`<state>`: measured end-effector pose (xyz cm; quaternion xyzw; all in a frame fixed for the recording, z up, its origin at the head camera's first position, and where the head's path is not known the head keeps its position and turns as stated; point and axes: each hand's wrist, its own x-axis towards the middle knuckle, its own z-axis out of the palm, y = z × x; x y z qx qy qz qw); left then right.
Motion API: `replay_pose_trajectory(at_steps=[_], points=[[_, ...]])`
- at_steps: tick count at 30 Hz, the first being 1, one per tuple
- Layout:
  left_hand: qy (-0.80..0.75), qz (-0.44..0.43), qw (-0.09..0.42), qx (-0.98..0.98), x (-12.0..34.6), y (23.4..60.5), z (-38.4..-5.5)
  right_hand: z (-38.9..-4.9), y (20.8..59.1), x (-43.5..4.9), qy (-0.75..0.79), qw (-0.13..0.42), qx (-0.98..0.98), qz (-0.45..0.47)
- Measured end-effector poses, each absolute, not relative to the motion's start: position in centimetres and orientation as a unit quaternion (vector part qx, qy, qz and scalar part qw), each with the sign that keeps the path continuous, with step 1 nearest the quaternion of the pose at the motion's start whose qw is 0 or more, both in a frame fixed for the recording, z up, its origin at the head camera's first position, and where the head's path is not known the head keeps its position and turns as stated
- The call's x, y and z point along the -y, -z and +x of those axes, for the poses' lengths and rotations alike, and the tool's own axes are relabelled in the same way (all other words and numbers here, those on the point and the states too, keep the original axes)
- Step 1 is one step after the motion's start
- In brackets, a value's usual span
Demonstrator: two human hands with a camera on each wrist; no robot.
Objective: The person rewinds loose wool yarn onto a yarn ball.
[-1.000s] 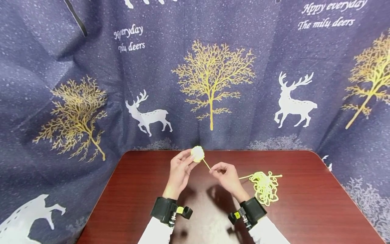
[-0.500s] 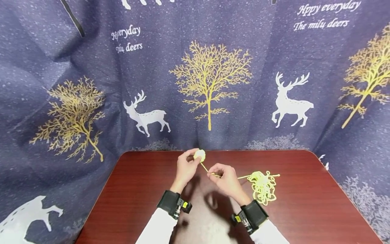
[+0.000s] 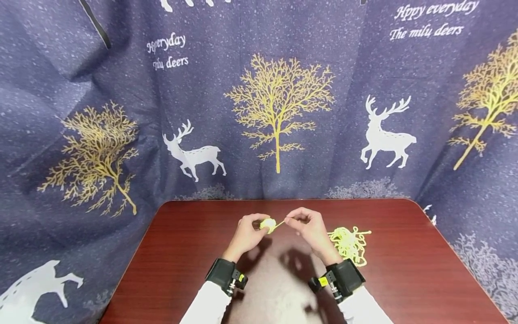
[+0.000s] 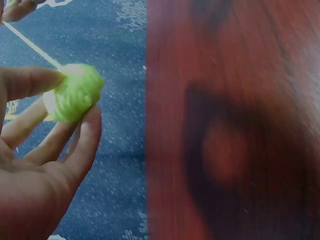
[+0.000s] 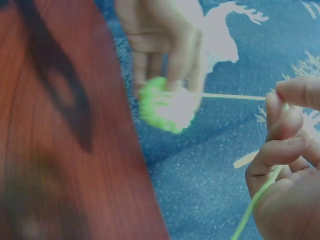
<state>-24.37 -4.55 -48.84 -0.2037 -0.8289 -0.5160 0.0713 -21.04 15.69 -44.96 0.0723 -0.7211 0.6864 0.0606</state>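
A small yellow-green ball of yarn (image 3: 267,225) is pinched between the thumb and fingers of my left hand (image 3: 245,235), above the table. In the left wrist view the wound strands of the yarn ball (image 4: 80,94) show, with the thumb pressing its upper side. From the ball a taut strand (image 5: 232,96) runs to my right hand (image 3: 310,228), whose thumb and forefinger pinch it. In the right wrist view the same strand passes on across the palm and out below. A loose yarn heap (image 3: 349,243) lies on the table, right of my right hand.
The reddish-brown table (image 3: 182,252) ends at a rounded back edge. Behind it hangs a dark blue curtain (image 3: 243,180) printed with deer and trees. Black wrist straps with small cameras sit on both forearms, over white sleeves.
The yarn ball and left hand have come lower and nearer. My right hand has shifted slightly right and up, and the strand between the hands now runs upward to the right.
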Motion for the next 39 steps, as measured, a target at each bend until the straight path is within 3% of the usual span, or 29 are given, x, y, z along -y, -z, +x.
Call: replay_pose_trajectory(at_steps=[5, 13, 18, 25, 39], points=[[0.529, -0.232, 0.021, 0.816, 5.4, 49.3, -23.6, -21.8, 44.8, -16.6, -0.719, 0.049, 0.692, 0.040], [0.604, -0.279, -0.111, 0.738, 6.1, 48.4, -22.0, -22.8, 44.8, -17.3, -0.742, 0.051, 0.668, 0.020], [0.643, -0.329, -0.139, 0.677, 6.3, 47.3, -21.6, -23.0, 45.1, -17.1, -0.736, 0.060, 0.674, 0.025], [0.736, -0.349, -0.114, 0.568, 6.2, 45.9, -21.6, -22.6, 45.6, -16.1, -0.694, 0.061, 0.717, 0.028], [0.849, -0.140, 0.007, 0.509, 4.4, 45.4, -22.6, -19.2, 43.2, -13.4, -0.564, 0.055, 0.808, 0.164]])
